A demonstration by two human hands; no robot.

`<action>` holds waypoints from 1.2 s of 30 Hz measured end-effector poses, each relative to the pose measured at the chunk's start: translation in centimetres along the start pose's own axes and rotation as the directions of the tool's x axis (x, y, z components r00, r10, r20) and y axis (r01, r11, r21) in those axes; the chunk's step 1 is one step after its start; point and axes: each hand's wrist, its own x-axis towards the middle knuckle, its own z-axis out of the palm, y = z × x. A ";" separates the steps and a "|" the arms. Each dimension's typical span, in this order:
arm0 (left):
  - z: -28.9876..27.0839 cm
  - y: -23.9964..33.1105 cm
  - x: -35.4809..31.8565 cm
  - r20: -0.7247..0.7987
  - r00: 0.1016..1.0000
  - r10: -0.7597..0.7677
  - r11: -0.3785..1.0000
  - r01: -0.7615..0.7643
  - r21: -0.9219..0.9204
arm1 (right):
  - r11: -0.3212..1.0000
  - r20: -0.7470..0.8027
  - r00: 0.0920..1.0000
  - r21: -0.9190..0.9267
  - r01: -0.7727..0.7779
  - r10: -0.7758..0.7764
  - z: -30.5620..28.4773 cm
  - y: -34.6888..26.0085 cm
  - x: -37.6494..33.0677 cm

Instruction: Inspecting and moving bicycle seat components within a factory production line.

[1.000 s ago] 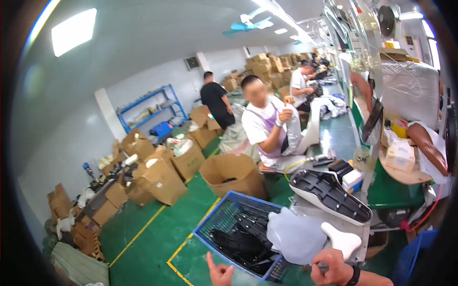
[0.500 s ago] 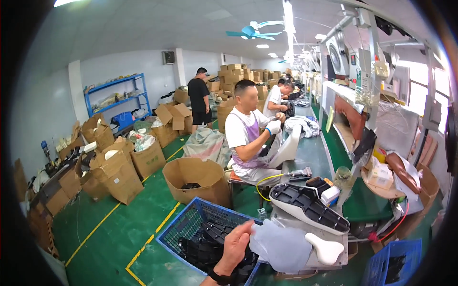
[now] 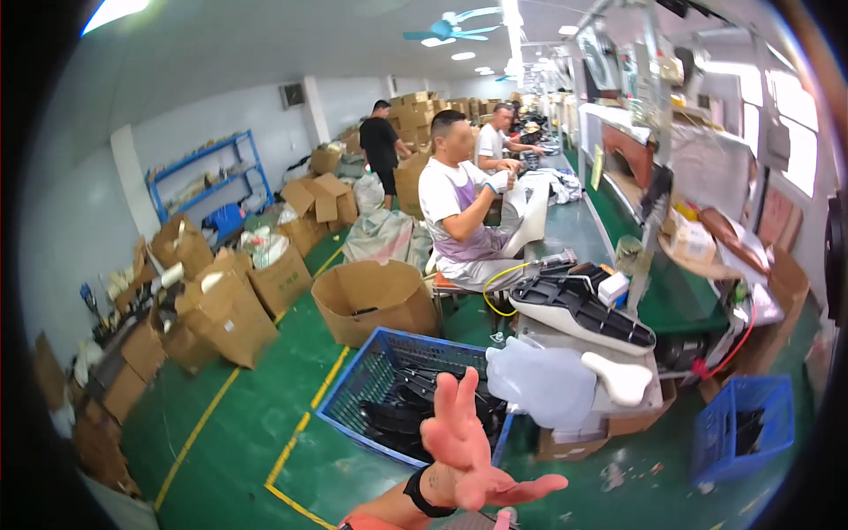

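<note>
My left hand, with a black band on its wrist, reaches up from the lower edge. Its fingers are spread and nothing is in them. It appears in front of a blue plastic basket that holds several black plastic parts. Right of the hand, a pale bluish plastic sheet or bag lies at the bench end. Beside it rests a white bicycle saddle. Behind them a larger white seat with a black ribbed underside lies upside down. My right hand is out of view.
A seated co-worker handles a white piece at the bench; two more people are farther back. An open cardboard box stands behind the basket. Another blue basket is at right. A yellow air hose hangs off the bench; cartons line the left.
My left hand has turned and spread its fingers, with the thumb now out to the right. The view has shifted. The farther seated person has raised their head.
</note>
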 end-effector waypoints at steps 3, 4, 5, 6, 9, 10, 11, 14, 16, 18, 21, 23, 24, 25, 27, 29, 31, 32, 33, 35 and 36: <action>-3.3 3.8 0.3 -0.024 0.999 -0.034 0.998 0.033 -0.057 | 0.995 -0.003 1.000 0.100 -0.025 0.026 4.2 -0.6 -3.4; -4.3 5.3 0.7 -0.018 0.999 -0.032 0.997 0.031 -0.069 | 0.984 -0.007 1.000 0.175 -0.013 0.014 5.8 -0.6 -4.6; -5.3 5.8 1.3 -0.004 0.997 -0.080 0.975 0.077 -0.210 | 0.975 0.085 0.995 0.212 -0.065 0.048 8.2 0.1 -5.0; -6.2 6.4 1.9 0.014 0.992 -0.125 0.931 0.122 -0.344 | 0.973 0.071 0.996 0.221 -0.065 0.050 10.6 0.8 -5.5; -7.9 8.3 2.8 -0.205 0.975 0.086 0.961 -0.136 -0.243 | 0.890 0.055 0.997 0.456 0.027 -0.058 17.4 3.9 -8.1; -8.7 8.7 2.9 -0.296 0.950 0.103 0.945 -0.186 -0.268 | 0.892 0.040 0.998 0.451 0.024 -0.047 17.5 3.7 -8.9; -9.7 8.8 3.3 -0.267 0.956 0.122 0.949 -0.192 -0.251 | 0.917 0.009 0.999 0.397 0.026 -0.032 17.6 3.2 -9.0; -13.7 7.6 1.4 -0.155 0.984 0.084 0.959 -0.123 -0.256 | 0.974 -0.074 0.997 0.227 -0.005 0.022 17.2 1.4 -8.9; -15.2 7.8 4.5 -0.029 0.996 0.088 0.964 -0.092 -0.251 | 0.993 -0.081 0.995 0.112 -0.042 0.052 17.0 -0.2 -9.3; -16.9 7.9 4.5 -0.208 0.972 0.112 0.964 -0.157 -0.215 | 0.998 -0.054 0.996 -0.008 -0.067 0.067 17.1 -2.7 -11.8; -20.7 5.8 2.2 -0.118 0.992 0.038 0.993 -0.051 -0.109 | 0.996 0.042 0.995 0.031 -0.087 0.086 13.5 -12.1 -10.8; -18.5 1.7 -1.5 -0.075 0.993 -0.089 0.981 0.074 -0.177 | 0.984 0.098 0.979 0.011 -0.178 0.176 16.1 -13.7 -11.8; -17.7 0.9 -2.0 -0.127 0.987 -0.100 0.986 0.081 -0.146 | 0.984 0.145 0.973 -0.022 -0.178 0.179 16.7 -14.0 -11.2; -18.3 1.7 -3.0 -0.217 0.975 -0.057 0.991 0.028 -0.134 | 0.983 0.140 0.973 -0.032 -0.181 0.184 16.8 -14.1 -10.5; -20.1 3.7 -3.7 -0.215 0.960 -0.180 0.967 0.133 -0.216 | 0.994 0.084 0.996 0.112 0.009 -0.018 18.7 -15.4 -11.9; -20.4 4.0 -5.3 -0.077 0.942 -0.328 0.922 0.301 -0.243 | 0.989 0.044 0.998 0.144 0.029 -0.035 22.5 -13.3 -13.4; -20.0 3.5 -7.6 0.056 0.908 -0.415 0.884 0.417 -0.210 | 0.963 0.081 0.995 0.260 -0.069 0.050 19.0 -14.7 -13.3; -19.2 3.8 -6.7 0.046 0.911 -0.409 0.884 0.409 -0.227 | 0.991 0.006 1.000 0.132 0.004 -0.005 18.7 -14.1 -13.5; -19.1 5.1 -4.8 -0.010 0.921 -0.390 0.899 0.379 -0.221 | 0.994 0.033 0.999 0.110 -0.024 0.020 18.5 -13.0 -13.7; -19.0 7.5 -1.9 -0.116 0.960 -0.256 0.933 0.214 -0.290 | 0.994 0.055 0.997 0.097 -0.058 0.052 18.4 -11.2 -15.3; -19.1 9.1 -1.0 -0.262 0.957 -0.124 0.962 0.052 -0.267 | 0.994 0.055 0.998 0.099 -0.043 0.038 18.5 -10.5 -15.6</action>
